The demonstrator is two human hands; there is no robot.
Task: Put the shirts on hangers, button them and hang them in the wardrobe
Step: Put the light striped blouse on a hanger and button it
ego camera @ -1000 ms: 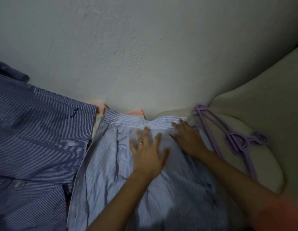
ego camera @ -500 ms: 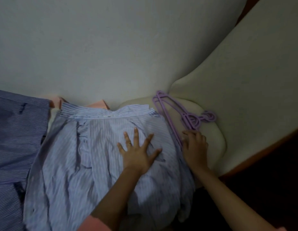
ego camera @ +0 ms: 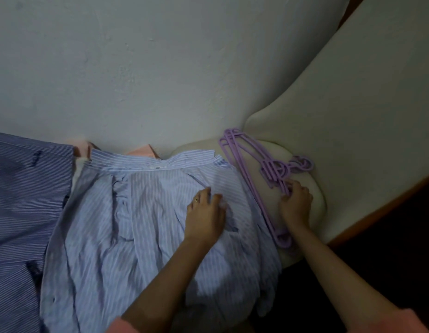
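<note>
A light blue striped shirt [ego camera: 141, 212] lies spread out, collar toward the wall. My left hand [ego camera: 205, 212] rests on its right half, fingers curled into the cloth and bunching it. To the shirt's right, a stack of purple plastic hangers [ego camera: 256, 171] lies on a cream cushion [ego camera: 312, 205]. My right hand [ego camera: 295, 203] grips the hangers just below their hooks, fingers curled round the plastic. A darker blue striped shirt [ego camera: 21, 195] lies at the far left.
A pale wall [ego camera: 160, 68] rises just behind the shirts. A cream padded panel [ego camera: 352, 104] slants up on the right, with a wooden edge [ego camera: 386, 195] and dark floor beyond. Something pink [ego camera: 141, 151] pokes out behind the light shirt's collar.
My right hand left the shirt's collar, moved right to the hangers and now grips them. My left hand's spread fingers have curled into the cloth. The view shifted right.
</note>
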